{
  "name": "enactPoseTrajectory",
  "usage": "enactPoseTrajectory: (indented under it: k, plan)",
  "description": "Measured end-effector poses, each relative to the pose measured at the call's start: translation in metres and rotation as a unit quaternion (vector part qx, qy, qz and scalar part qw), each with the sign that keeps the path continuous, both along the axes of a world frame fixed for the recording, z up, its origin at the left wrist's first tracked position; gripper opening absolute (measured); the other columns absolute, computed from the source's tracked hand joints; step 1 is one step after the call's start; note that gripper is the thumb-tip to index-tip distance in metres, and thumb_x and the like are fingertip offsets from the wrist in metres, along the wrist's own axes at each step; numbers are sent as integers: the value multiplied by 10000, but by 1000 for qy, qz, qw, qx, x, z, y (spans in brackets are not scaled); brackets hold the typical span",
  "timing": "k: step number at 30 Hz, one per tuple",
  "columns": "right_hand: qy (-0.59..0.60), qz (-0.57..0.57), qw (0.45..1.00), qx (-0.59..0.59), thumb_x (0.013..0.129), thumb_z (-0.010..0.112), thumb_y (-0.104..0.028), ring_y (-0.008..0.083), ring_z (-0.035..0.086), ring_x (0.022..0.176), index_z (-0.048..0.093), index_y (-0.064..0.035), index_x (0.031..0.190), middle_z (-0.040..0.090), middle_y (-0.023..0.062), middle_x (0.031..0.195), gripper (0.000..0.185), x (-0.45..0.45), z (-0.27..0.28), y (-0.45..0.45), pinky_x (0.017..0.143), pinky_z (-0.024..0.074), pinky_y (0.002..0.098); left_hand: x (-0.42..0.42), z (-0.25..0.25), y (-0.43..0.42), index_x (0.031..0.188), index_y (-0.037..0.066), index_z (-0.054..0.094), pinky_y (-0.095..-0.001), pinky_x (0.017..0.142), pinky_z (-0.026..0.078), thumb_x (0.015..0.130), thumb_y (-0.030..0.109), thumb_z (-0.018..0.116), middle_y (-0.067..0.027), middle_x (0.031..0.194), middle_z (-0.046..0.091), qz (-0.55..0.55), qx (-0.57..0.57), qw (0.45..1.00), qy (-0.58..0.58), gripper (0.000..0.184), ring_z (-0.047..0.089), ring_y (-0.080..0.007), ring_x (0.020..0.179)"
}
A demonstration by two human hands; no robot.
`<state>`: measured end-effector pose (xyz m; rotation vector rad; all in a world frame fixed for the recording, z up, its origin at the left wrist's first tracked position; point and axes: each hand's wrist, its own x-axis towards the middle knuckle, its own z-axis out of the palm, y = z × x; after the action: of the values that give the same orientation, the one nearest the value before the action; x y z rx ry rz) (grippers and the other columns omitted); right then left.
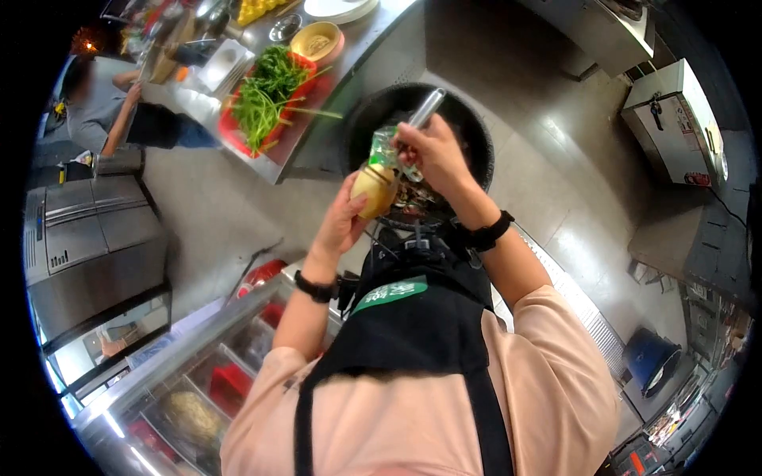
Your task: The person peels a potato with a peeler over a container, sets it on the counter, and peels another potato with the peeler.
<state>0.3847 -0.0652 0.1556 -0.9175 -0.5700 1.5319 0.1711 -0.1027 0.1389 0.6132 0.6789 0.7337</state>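
Over a large black bin (480, 131) with scraps inside, my left hand (347, 216) holds a pale yellow potato (375, 193). The fingers of my right hand (435, 153) are wrapped round the silvery handle of a peeler (429, 107), whose head is by the potato's upper end. A crumpled clear and green plastic piece (384, 147) lies against the top of the potato, beside my right fingers. Dark bands or marks cross the potato near that end.
At the upper left, a steel counter (305, 127) bears a red basket (230, 131) of leafy greens (266, 99) and a yellow bowl (317, 41). Another person (103, 107) stands beyond it. A glass-topped case (119, 408) is at lower left, a blue bin (651, 361) at lower right.
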Motion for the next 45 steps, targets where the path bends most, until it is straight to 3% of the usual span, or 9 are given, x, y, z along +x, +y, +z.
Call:
enactPoseTrajectory:
  k: [2, 5, 16, 18, 21, 25, 36, 42, 45]
  plan:
    - [1, 16, 999, -36, 902, 647, -123, 139, 595, 562, 405, -21, 983, 634, 116, 763, 275, -1, -9, 1, 500, 486, 254, -1, 0, -2, 1374, 100, 355, -389, 937, 486, 872, 231, 687, -127, 1301, 507, 5, 14, 1000, 7, 617, 559, -311, 1156]
    - [-190, -87, 978, -10, 897, 640, -118, 141, 596, 560, 427, -15, 950, 623, 104, 739, 243, 17, -32, 15, 504, 498, 262, -5, -3, -9, 1380, 109, 357, -387, 957, 474, 852, 191, 703, -129, 1309, 499, -4, 42, 999, -10, 637, 544, -303, 1178]
    - [21, -22, 999, -15, 895, 658, -137, 129, 585, 568, 405, -41, 973, 625, 97, 770, 281, 2, -4, -4, 489, 459, 240, -5, -6, -4, 1406, 96, 351, -391, 1063, 397, 816, 13, 687, -97, 1343, 484, 1, 49, 999, -25, 684, 475, -232, 1256]
    - [-163, -107, 981, -6, 889, 653, -105, 137, 596, 569, 400, -22, 966, 625, 101, 759, 277, 13, -29, 9, 489, 480, 255, -6, -7, -8, 1400, 92, 353, -399, 1064, 398, 813, 14, 691, -103, 1345, 484, -3, 49, 998, -25, 683, 477, -239, 1256]
    - [-181, -106, 977, -35, 887, 643, -94, 139, 600, 564, 418, -2, 934, 629, 115, 758, 248, 39, -52, 19, 487, 495, 261, 0, 4, -7, 1371, 101, 349, -432, 1007, 460, 830, 135, 720, -131, 1320, 494, -6, 93, 995, -47, 657, 508, -356, 1230]
    - [-128, -124, 984, 23, 899, 657, -138, 129, 589, 550, 414, -12, 951, 633, 115, 761, 279, 27, -12, 6, 492, 485, 246, 6, 23, -2, 1385, 112, 328, -425, 983, 494, 865, 240, 697, -139, 1341, 470, 18, 50, 996, -68, 650, 532, -386, 1191]
    - [-33, -32, 997, 61, 903, 669, -165, 105, 564, 541, 389, -41, 1001, 629, 92, 758, 321, -2, 22, -11, 465, 453, 224, 7, 15, -2, 1397, 124, 301, -403, 939, 512, 858, 253, 708, -122, 1298, 497, 2, 11, 1000, -22, 688, 585, -332, 1101]
    - [-78, -2, 997, 9, 893, 658, -122, 120, 570, 524, 386, -28, 994, 631, 91, 756, 304, 1, -8, 5, 445, 446, 238, 1, 15, -2, 1393, 141, 313, -355, 832, 545, 842, 160, 705, -114, 1234, 521, -9, 4, 999, 30, 676, 627, -288, 991]
    - [-223, -90, 971, -12, 891, 642, -109, 139, 587, 527, 392, -6, 971, 617, 99, 737, 282, 23, -27, 23, 457, 472, 263, -1, 18, -4, 1389, 143, 321, -341, 768, 553, 835, 143, 703, -117, 1214, 527, -45, 10, 999, 22, 673, 639, -280, 935]
